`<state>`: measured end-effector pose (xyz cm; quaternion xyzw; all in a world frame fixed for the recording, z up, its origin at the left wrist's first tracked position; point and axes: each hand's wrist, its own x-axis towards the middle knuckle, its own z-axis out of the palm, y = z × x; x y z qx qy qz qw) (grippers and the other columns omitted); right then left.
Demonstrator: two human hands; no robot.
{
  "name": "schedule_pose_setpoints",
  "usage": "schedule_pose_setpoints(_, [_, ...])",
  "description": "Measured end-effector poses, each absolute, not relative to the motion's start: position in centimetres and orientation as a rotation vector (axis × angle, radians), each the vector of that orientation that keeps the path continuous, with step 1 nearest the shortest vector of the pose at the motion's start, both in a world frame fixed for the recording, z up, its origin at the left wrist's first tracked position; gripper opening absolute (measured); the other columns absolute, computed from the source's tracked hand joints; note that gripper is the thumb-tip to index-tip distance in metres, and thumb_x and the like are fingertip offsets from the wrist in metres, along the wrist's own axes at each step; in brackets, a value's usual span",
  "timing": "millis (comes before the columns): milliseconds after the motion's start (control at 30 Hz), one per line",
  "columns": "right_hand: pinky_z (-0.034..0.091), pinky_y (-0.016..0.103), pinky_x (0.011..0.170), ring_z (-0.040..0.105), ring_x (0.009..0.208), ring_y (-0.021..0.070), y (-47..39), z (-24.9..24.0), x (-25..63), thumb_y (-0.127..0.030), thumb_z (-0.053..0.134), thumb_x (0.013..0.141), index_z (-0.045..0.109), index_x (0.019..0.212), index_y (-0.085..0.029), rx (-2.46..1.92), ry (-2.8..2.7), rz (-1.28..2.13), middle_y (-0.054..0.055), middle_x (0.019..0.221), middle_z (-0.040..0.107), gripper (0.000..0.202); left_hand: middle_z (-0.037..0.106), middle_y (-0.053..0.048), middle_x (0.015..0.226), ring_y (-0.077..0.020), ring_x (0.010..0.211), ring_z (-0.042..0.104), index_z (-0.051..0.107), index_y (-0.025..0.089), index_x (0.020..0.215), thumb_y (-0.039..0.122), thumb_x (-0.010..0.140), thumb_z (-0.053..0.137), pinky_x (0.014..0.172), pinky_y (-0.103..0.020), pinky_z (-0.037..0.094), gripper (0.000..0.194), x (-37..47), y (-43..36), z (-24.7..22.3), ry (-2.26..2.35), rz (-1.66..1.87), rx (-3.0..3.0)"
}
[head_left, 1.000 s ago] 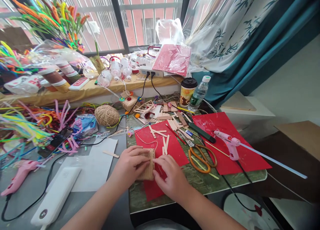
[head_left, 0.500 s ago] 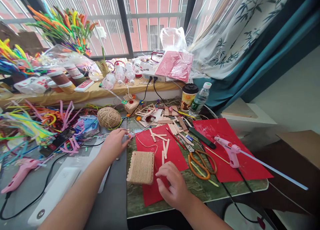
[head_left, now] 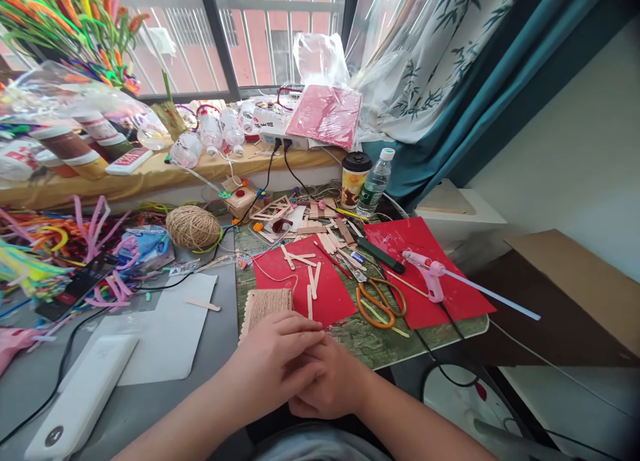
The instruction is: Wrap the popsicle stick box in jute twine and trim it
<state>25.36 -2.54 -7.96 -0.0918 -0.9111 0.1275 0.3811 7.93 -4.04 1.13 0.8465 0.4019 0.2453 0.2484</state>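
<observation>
My left hand (head_left: 270,364) and my right hand (head_left: 334,374) meet at the near edge of the table, the left lying over the right. Fingers on both hands are curled and closed, and they hide anything that may be between them. Just beyond my left hand rests a box-shaped piece wrapped in twine (head_left: 270,302), its near part covered by that hand. Its left side has a scalloped edge of stick ends. A thin twine strand runs over the red sheet (head_left: 333,291) toward the ball of twine (head_left: 193,227). Several craft sticks (head_left: 309,302) lie on the red sheet.
Orange-handled scissors (head_left: 383,304) lie right of the sheet. A pink glue gun (head_left: 430,274) rests on another red sheet (head_left: 463,307). Behind stand a paper cup (head_left: 355,181) and water bottle (head_left: 376,184). A white power bank-like device (head_left: 85,394) and pipe cleaners (head_left: 30,274) lie left.
My left hand has come back from near the ball of twine and joined my right hand. The view has shifted, and a craft stick on white paper at left is now uncovered.
</observation>
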Motion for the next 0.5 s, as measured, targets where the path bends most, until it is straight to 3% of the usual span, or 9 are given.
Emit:
schedule_pose_setpoints(167, [0.054, 0.042, 0.068, 0.069, 0.078, 0.026, -3.1, -6.0, 26.3, -0.026, 0.062, 0.094, 0.065, 0.095, -0.024, -0.363, -2.377, 0.215, 0.007, 0.083, 0.075, 0.004, 0.085, -0.005, 0.104, -0.0212, 0.103, 0.077, 0.08, 0.028, 0.107, 0.02, 0.1, 0.067, 0.096, -0.038, 0.063, 0.017, 8.7, -4.7, 0.3, 1.002, 0.967, 2.277])
schedule_pose_setpoints(300, [0.044, 0.037, 0.059, 0.061, 0.068, 0.0226, -2.8, -4.6, 27.3, -0.025, 0.06, 0.096, 0.064, 0.096, -0.023, -0.499, -2.381, 0.298, 0.005, 0.079, 0.071, 0.005, 0.083, -0.005, 0.098, -0.0202, 0.093, 0.078, 0.078, 0.027, 0.097, 0.026, 0.103, 0.063, 0.088, -0.035, 0.064, 0.016, 8.0, -5.4, 1.2, 1.098, 0.949, 2.048])
schedule_pose_setpoints(433, [0.052, 0.042, 0.078, 0.066, 0.085, 0.0243, -1.6, -5.0, 29.7, -0.019, 0.061, 0.096, 0.067, 0.111, -0.024, -0.727, -2.229, 0.398, 0.007, 0.095, 0.075, 0.017, 0.078, -0.005, 0.08, -0.021, 0.073, 0.074, 0.074, 0.024, 0.088, 0.042, 0.106, 0.057, 0.067, -0.034, 0.062, 0.031, 2.9, -6.1, 1.8, 1.251, 0.919, 1.688])
schedule_pose_setpoints(500, [0.054, 0.049, 0.094, 0.068, 0.101, 0.028, -1.0, -5.8, 31.2, -0.019, 0.063, 0.096, 0.068, 0.118, -0.027, -0.851, -2.038, 0.482, 0.009, 0.108, 0.076, 0.024, 0.062, -0.001, 0.058, -0.0176, 0.054, 0.061, 0.062, 0.023, 0.076, 0.047, 0.108, 0.05, 0.053, -0.031, 0.054, 0.042, -1.1, -5.8, 1.5, 1.367, 1.106, 1.561])
